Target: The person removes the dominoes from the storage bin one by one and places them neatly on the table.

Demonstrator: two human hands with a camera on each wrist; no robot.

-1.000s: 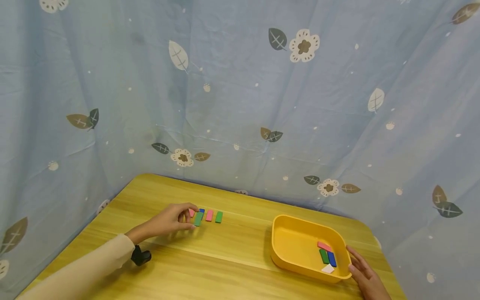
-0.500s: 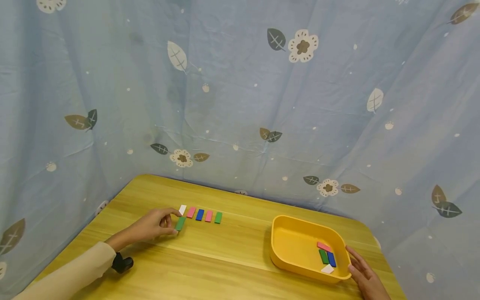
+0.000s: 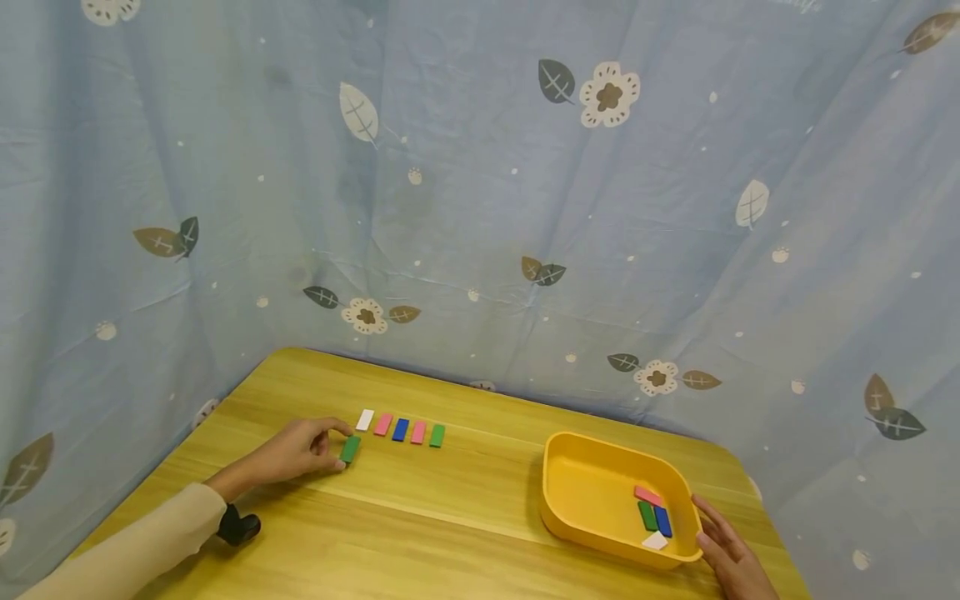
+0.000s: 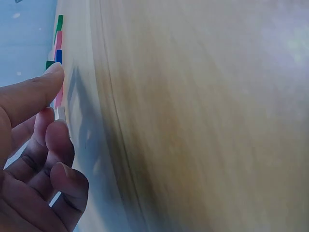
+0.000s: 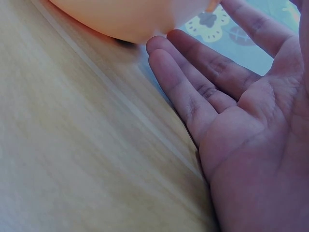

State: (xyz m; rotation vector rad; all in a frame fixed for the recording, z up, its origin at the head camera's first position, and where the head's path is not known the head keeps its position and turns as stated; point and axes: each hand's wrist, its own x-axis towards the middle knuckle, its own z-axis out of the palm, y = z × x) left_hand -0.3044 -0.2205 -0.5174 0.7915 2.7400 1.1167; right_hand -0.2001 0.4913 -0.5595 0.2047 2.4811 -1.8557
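In the head view my left hand [image 3: 294, 451] pinches a small green rectangular tile [image 3: 350, 449] between thumb and forefinger, just off the left end of a row of tiles. That row runs from a white tile [image 3: 364, 420] through a pink tile [image 3: 383, 425], a blue tile [image 3: 401, 430] and another pink tile [image 3: 417, 432] to a green tile [image 3: 437, 436]. At the right, my right hand [image 3: 733, 552] touches the outer side of a yellow tray [image 3: 592, 492], its fingers fairly straight. The left wrist view shows the pinched tile mostly hidden behind the thumb [image 4: 36, 94].
Inside the tray, near its right end, lie a pink tile [image 3: 647, 495], a green tile [image 3: 647, 515], a blue tile [image 3: 663, 522] and a white tile [image 3: 656, 541]. A blue patterned curtain [image 3: 480, 208] hangs behind the wooden table [image 3: 420, 533].
My left hand has moved left with the green tile, from over the row to beyond its left end, uncovering the white and pink tiles. My right hand and the tray have stayed put.
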